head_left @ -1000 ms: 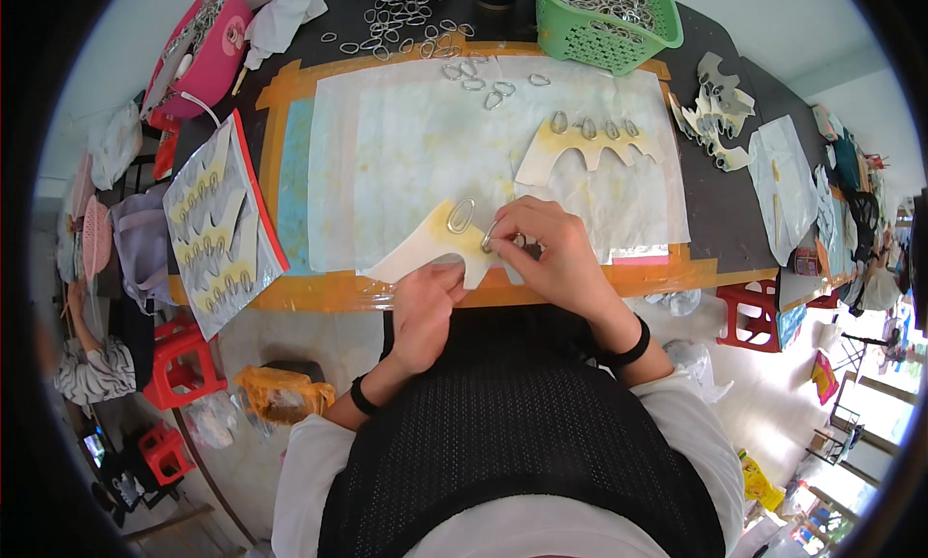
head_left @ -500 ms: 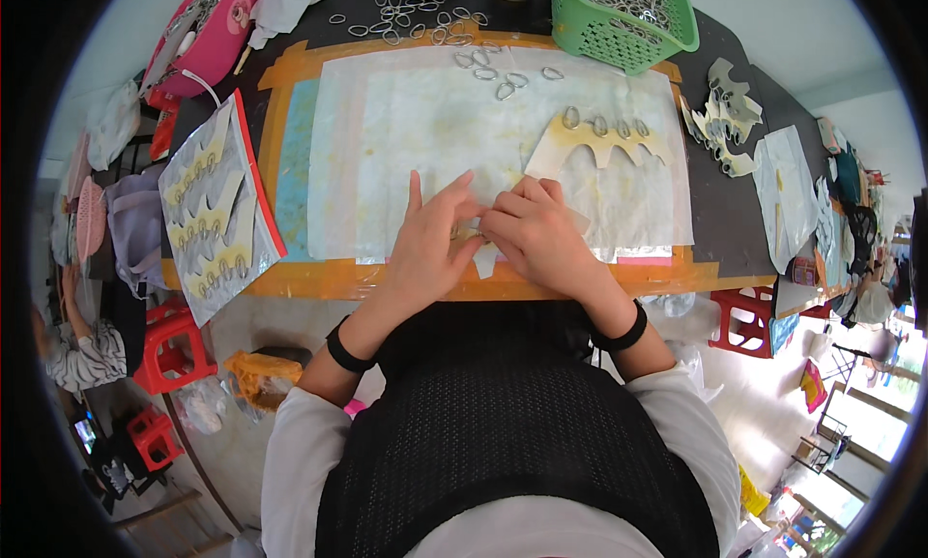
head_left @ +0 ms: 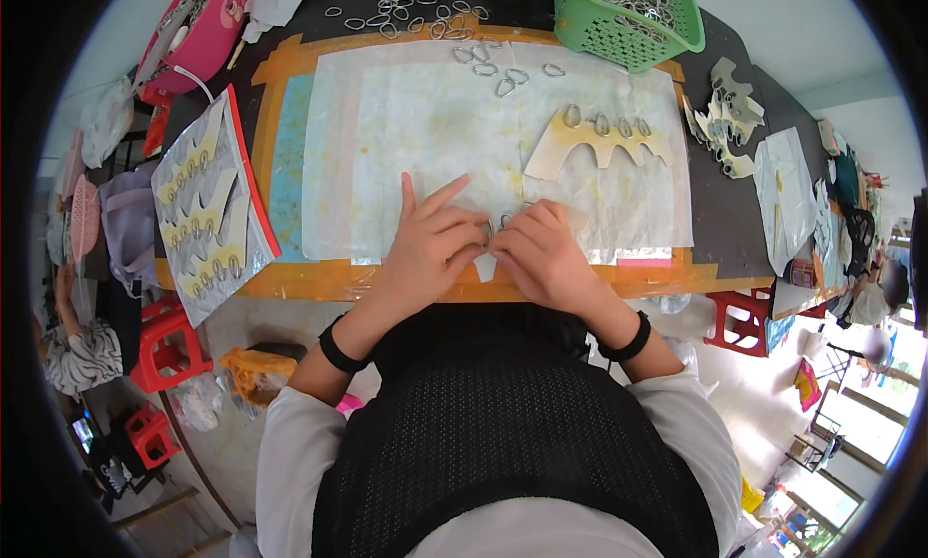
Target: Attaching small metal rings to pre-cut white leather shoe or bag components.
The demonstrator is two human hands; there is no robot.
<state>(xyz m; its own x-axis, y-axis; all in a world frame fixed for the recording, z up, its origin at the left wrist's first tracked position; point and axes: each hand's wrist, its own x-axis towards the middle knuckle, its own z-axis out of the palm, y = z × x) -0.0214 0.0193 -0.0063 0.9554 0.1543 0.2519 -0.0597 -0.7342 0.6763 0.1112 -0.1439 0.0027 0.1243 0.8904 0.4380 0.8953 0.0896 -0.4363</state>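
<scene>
Close to the table's front edge, my left hand (head_left: pixel 430 250) and my right hand (head_left: pixel 544 258) meet over a cream scalloped piece (head_left: pixel 485 268), mostly covered by them. Thumb and forefinger of the left hand pinch at a metal ring on it, while its other fingers stretch outward. My right hand's fingers are bent and pressed together on the same piece. Another metal ring (head_left: pixel 505 220) shows between the hands. Beyond the right hand lies a similar cream scalloped piece (head_left: pixel 559 154), with several oval metal rings looped on its strips.
Loose rings (head_left: pixel 507 76) lie on the stained white sheet (head_left: pixel 406 123) and behind it. A green basket (head_left: pixel 628 41) of rings stands at the back right, a pink basket (head_left: pixel 198 36) back left. Scalloped pieces lie on a silver, red-edged bag (head_left: pixel 217 258) at left; more (head_left: pixel 725 118) at right.
My right hand has turned slightly and drawn a little toward me. The left hand's fingers have shifted closer to it, and a ring between the hands now shows.
</scene>
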